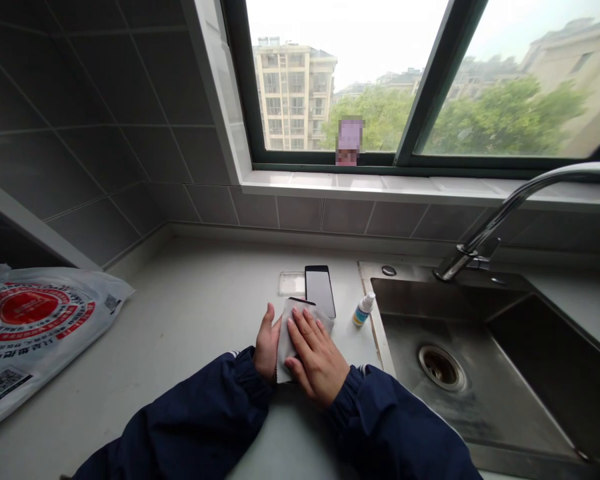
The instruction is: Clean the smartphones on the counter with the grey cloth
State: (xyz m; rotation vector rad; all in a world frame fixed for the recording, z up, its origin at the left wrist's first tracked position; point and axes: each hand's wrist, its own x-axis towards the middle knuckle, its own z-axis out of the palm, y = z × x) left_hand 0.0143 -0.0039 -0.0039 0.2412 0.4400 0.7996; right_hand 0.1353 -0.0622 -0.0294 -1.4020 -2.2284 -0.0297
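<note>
My right hand (316, 353) lies flat, fingers stretched, on a white cleaning cloth (286, 337) spread over a dark flat device whose top edge (300, 301) peeks out on the pale counter. At the cloth's left edge, my left hand (267, 343) holds the covered device steady with thumb up and fingers curled out of sight. A black phone (320, 291) lies just beyond the cloth, screen dark. A clear case (291, 283) rests to the phone's left. A small white dropper bottle (363, 311) with a blue band stands to the right.
A steel sink (480, 347) with a drain and a curved faucet (500, 213) fills the right side. A white plastic bag with red print (30, 327) lies at the far left. Dark tiled walls and a window sill (380, 183) bound the counter (190, 320) behind.
</note>
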